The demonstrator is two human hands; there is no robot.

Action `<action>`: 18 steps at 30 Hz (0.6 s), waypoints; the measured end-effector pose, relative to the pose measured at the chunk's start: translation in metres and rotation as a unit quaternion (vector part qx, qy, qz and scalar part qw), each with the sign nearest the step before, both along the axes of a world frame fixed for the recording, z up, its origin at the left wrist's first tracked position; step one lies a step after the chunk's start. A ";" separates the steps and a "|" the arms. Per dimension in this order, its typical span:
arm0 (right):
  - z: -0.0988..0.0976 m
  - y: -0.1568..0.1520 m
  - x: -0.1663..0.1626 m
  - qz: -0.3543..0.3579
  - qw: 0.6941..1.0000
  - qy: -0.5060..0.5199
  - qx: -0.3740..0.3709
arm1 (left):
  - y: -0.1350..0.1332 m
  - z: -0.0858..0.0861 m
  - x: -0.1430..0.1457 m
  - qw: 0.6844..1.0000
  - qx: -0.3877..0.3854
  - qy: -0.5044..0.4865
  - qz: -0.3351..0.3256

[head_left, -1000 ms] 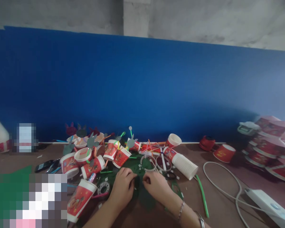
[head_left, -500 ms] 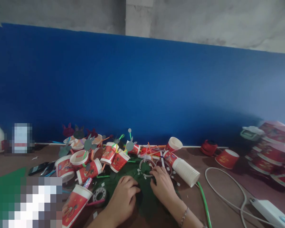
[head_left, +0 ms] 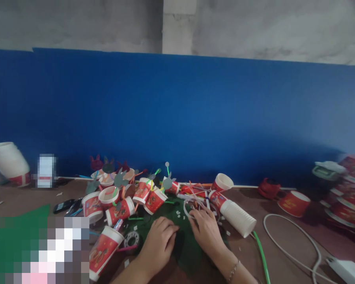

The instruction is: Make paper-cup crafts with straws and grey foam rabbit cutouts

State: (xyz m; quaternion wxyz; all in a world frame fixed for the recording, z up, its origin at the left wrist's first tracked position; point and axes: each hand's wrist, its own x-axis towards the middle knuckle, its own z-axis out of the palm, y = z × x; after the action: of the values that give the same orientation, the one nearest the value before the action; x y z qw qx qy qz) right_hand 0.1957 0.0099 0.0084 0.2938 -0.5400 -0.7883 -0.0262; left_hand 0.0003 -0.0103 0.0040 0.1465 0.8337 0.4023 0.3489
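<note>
My left hand (head_left: pixel 159 241) hovers low over a dark green sheet (head_left: pixel 185 246), thumb and forefinger pressed together. Whatever sits in that pinch, if anything, is hidden. To its right, my right hand (head_left: pixel 205 230) has its fingers curled down on a pale ring that looks like a roll of tape (head_left: pixel 187 210). A second ring lies partly hidden behind those fingers. Small white paper scraps (head_left: pixel 178 214) lie on the sheet between the hands. Left of my left hand are a grey tape reel (head_left: pixel 131 239) and a red paper cup (head_left: pixel 105 252) with sticks inside.
Several red cups with straws and paper animal heads (head_left: pixel 121 179) crowd the left back. A stack of cups (head_left: pixel 238 217) lies on the right, beside a green straw (head_left: pixel 260 252). Further right are a white cable (head_left: pixel 296 224), a power strip (head_left: pixel 347 270) and piled red cups (head_left: pixel 350 197).
The view has turned slightly left, so everything sits further right. My right fingers have curled more, and the pale ring has shifted and tilted under them. My left hand stays pinched.
</note>
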 end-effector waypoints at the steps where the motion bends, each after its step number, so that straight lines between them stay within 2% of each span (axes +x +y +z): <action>1: -0.001 0.000 0.000 -0.005 1.000 -0.003 0.001 | -0.001 0.001 0.000 1.000 0.003 0.003 0.003; 7: 0.002 -0.004 -0.004 -0.032 0.999 -0.015 0.003 | -0.003 0.011 0.005 0.997 0.041 0.034 0.048; 11: 0.006 -0.005 -0.006 -0.033 0.999 -0.025 0.015 | -0.001 0.034 -0.001 0.990 0.037 0.073 0.111; 15: 0.006 -0.004 -0.005 -0.053 0.998 -0.043 0.005 | -0.001 0.064 -0.043 0.976 -0.027 0.149 0.154; 18: 0.006 -0.003 -0.004 -0.060 0.997 -0.051 -0.006 | -0.005 0.073 -0.082 0.960 -0.038 0.216 0.171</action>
State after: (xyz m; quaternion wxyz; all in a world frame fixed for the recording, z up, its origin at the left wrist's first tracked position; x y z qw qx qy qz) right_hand 0.1918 0.0069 0.0143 0.2480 -0.5858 -0.7687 -0.0664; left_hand -0.0818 -0.0156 0.0766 0.0255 0.8016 0.5742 0.1646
